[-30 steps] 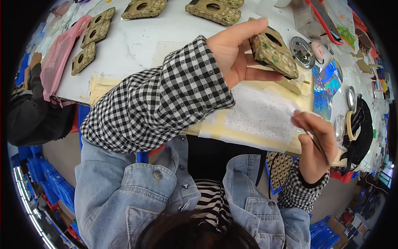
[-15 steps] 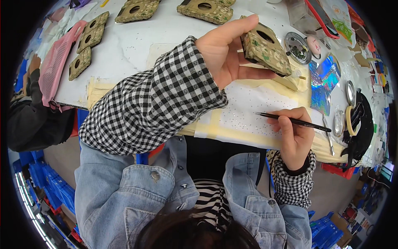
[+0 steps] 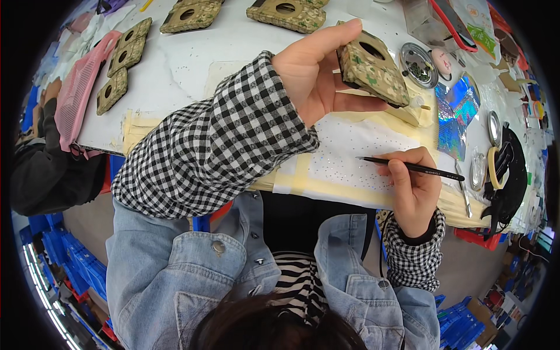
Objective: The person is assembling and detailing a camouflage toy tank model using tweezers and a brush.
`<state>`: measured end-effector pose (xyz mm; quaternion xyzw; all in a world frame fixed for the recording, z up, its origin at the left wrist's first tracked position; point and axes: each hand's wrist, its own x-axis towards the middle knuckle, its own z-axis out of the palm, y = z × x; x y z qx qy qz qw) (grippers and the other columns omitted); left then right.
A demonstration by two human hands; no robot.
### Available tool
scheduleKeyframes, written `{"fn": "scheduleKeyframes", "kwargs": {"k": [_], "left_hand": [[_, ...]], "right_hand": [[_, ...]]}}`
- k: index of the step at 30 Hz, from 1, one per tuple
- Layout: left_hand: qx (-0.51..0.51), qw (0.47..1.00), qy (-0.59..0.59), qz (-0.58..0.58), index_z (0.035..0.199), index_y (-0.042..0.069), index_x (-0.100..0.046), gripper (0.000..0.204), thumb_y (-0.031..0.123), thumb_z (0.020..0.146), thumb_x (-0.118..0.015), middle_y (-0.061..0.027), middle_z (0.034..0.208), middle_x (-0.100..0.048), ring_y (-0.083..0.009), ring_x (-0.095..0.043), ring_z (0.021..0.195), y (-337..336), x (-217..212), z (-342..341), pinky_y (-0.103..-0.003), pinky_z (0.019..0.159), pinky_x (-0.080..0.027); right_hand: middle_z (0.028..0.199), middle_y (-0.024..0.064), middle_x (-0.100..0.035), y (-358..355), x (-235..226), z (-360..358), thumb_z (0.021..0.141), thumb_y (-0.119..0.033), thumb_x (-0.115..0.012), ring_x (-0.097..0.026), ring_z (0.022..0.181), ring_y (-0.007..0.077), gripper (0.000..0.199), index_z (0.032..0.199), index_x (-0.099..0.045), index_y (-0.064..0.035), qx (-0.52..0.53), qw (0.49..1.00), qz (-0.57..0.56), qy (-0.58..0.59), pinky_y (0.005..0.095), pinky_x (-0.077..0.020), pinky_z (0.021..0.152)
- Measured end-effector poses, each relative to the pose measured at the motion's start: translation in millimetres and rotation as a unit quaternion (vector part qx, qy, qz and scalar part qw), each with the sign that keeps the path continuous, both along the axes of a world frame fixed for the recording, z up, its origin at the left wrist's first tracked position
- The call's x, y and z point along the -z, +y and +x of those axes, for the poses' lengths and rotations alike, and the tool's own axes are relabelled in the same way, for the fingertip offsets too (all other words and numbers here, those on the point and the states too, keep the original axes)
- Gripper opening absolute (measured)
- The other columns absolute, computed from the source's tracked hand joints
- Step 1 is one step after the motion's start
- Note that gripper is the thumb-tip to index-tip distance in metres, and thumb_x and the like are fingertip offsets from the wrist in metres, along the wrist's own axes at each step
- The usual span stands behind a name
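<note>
My left hand (image 3: 315, 70) is closed on a camouflage-patterned case (image 3: 382, 76), thumb along its far left edge and fingers underneath. The case is tilted, with an oval-looking hole near its far end. In my right hand (image 3: 413, 189) is a pair of slim black tweezers (image 3: 424, 169), pinched between thumb and fingers, the fine tips pointing left. Those tips are over a white sheet (image 3: 318, 169) strewn with many tiny shiny dots, like rhinestones. Whether the tips touch the sheet or hold a dot is too small to tell.
More camouflage cases (image 3: 286, 16) lie along the table's far side and left. A round tin (image 3: 417, 64) with small dark pieces, holographic sheets (image 3: 458, 114), a slim metal tool (image 3: 465, 199) and a tape roll (image 3: 497, 166) stand right. Another person's dark sleeve (image 3: 52, 175) is beside a pink mesh bag (image 3: 84, 87).
The tweezers' tips have shifted very slightly left. My left hand and the case have barely moved.
</note>
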<state>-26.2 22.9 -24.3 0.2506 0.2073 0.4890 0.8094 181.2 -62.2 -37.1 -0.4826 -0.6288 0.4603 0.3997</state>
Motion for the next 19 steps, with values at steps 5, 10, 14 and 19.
{"fn": "scheduleKeyframes", "kwargs": {"k": [5, 10, 14, 19], "left_hand": [[0.005, 1.000, -0.003, -0.001, 0.107, -0.001, -0.052, 0.040, 0.033, 0.087, -0.055, -0.0155, 0.104, -0.059, -0.0292, -0.059, 0.100, 0.7, 0.8, 0.0, -0.046, 0.083, -0.053], [-0.001, 1.000, 0.000, -0.004, 0.106, 0.000, -0.053, 0.039, 0.033, 0.087, -0.055, -0.0151, 0.103, -0.060, -0.0291, -0.059, 0.100, -0.1, -0.3, 0.2, -0.046, 0.082, -0.053], [0.000, 1.000, -0.002, -0.001, 0.105, 0.000, -0.053, 0.037, 0.033, 0.087, -0.055, -0.0149, 0.103, -0.060, -0.0289, -0.059, 0.099, 0.7, 1.7, 0.2, -0.047, 0.082, -0.054], [-0.004, 1.000, 0.004, -0.008, 0.106, 0.000, -0.053, 0.038, 0.033, 0.087, -0.055, -0.0146, 0.103, -0.060, -0.0291, -0.059, 0.100, 0.5, 0.5, 0.4, -0.047, 0.081, -0.054]], "right_hand": [[0.084, 0.0104, -0.063, -0.1, -1.0, -0.6, 0.089, -0.005, -0.055, -0.058, 0.074, 0.0103, 0.010, 0.089, -0.052, 0.0043, -0.002, 1.000, -0.001, 0.000, 0.0212, -0.0467, 0.068], [0.083, 0.0099, -0.063, 0.1, -0.8, 0.2, 0.089, -0.006, -0.055, -0.058, 0.074, 0.0102, 0.010, 0.088, -0.053, 0.0043, -0.001, 1.000, -0.002, -0.003, 0.0213, -0.0467, 0.068], [0.082, 0.0097, -0.063, -0.2, -0.5, -0.3, 0.088, -0.006, -0.055, -0.058, 0.073, 0.0102, 0.010, 0.088, -0.053, 0.0043, 0.002, 1.000, 0.005, -0.005, 0.0213, -0.0467, 0.068], [0.083, 0.0104, -0.063, -0.4, 0.2, -0.1, 0.089, -0.008, -0.056, -0.059, 0.073, 0.0110, 0.013, 0.089, -0.053, 0.0042, 0.003, 1.000, 0.004, -0.005, 0.0210, -0.0467, 0.068]]}}
